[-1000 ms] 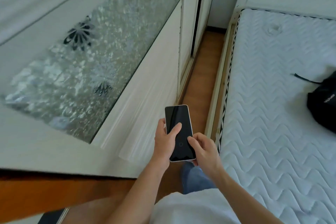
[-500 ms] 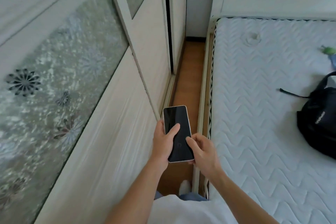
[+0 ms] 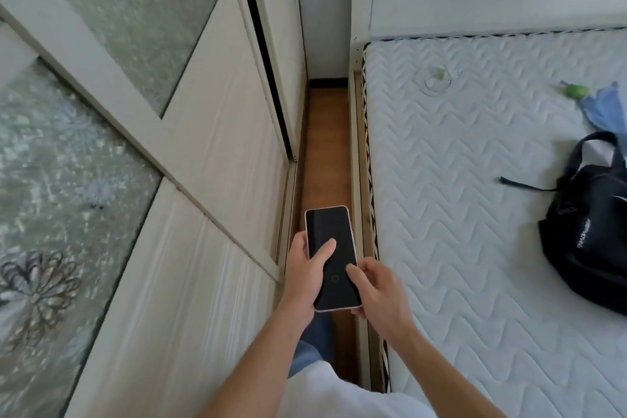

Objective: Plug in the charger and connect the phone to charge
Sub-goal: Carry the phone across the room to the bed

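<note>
Phone (image 3: pixel 330 256) held in both hands over the narrow floor strip (image 3: pixel 327 146) btwn wardrobe (image 3: pixel 210 153) and bed (image 3: pixel 475 214), screen dark, face up. Left hand (image 3: pixel 305 276) wraps the left edge, thumb lying across the glass. Right hand (image 3: pixel 376 292) grips the lower right corner, thumb tip on the screen near the bottom. So both hands are closed on the phone, neither free.

No charger, cable or socket in view, so plug-in step looks not started imo. Black backpack (image 3: pixel 590 241) sits on the mattress at right, well apart from the hands; can't tell if the charger is in there. Blue cloth (image 3: pixel 607 108) and a small green thing (image 3: pixel 576 91) further up the bed, too small to ID.

Risks from here:
- need one hand free to fetch/plug the charger; dropping to a one-hand grip on the lower half of the phone means top-heavy, could slip onto hard floor or into the gap beside the bed frame
- tight aisle, elbow could clip the wardrobe door
- thumbs on glass may wake the screen / trigger stray taps
- port end faces the body, hidden by the hands, so connector alignment will need a regrip
</note>
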{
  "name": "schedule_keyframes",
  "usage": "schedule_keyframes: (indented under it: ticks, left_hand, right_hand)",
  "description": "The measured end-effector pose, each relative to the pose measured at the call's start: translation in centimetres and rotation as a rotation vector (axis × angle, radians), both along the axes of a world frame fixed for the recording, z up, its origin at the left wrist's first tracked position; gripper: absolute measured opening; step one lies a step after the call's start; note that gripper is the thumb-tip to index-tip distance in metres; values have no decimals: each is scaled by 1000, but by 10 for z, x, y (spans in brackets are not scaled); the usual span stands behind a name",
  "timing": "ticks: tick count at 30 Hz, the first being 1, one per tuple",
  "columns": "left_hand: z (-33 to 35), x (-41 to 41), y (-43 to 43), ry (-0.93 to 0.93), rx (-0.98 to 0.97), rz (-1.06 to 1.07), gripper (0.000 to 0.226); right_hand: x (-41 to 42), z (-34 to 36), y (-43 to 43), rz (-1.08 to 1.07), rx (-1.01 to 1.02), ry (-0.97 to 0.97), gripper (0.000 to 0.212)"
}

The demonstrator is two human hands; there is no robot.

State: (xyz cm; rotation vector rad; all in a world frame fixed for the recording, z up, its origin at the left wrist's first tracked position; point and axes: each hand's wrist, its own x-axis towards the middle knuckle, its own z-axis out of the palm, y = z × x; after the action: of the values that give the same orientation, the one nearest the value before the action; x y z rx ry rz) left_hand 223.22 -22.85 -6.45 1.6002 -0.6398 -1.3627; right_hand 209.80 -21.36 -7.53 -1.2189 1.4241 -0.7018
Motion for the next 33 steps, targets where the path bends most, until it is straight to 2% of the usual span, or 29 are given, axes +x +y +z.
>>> schedule_keyframes:
  ticks: [6, 12, 16, 21, 25, 33]
  left_hand:
    - [-7, 26, -96, 43, 30, -40, 18]
    - [-10, 68, -185, 105, 70, -6, 23]
    - [-9, 87, -235, 79, 56, 2, 21]
    - [-4, 95, -291, 63, 27, -1, 16]
    - [-7, 95, -342, 78, 40, 2, 20]
    - [-17, 81, -486, 75, 46, -2, 21]
  right_hand:
    - [28, -2, -88, -51, -15, 25, 18]
    - [70, -2, -178, -51, -12, 11, 17]
    - [88, -2, -227, -50, -20, -14, 19]
    - [98, 2, -284, -60, -45, -18, 20]
    - [97, -4, -338, -58, -7, -18, 24]
    - [83, -13, -481, -56, -9, -26, 26]
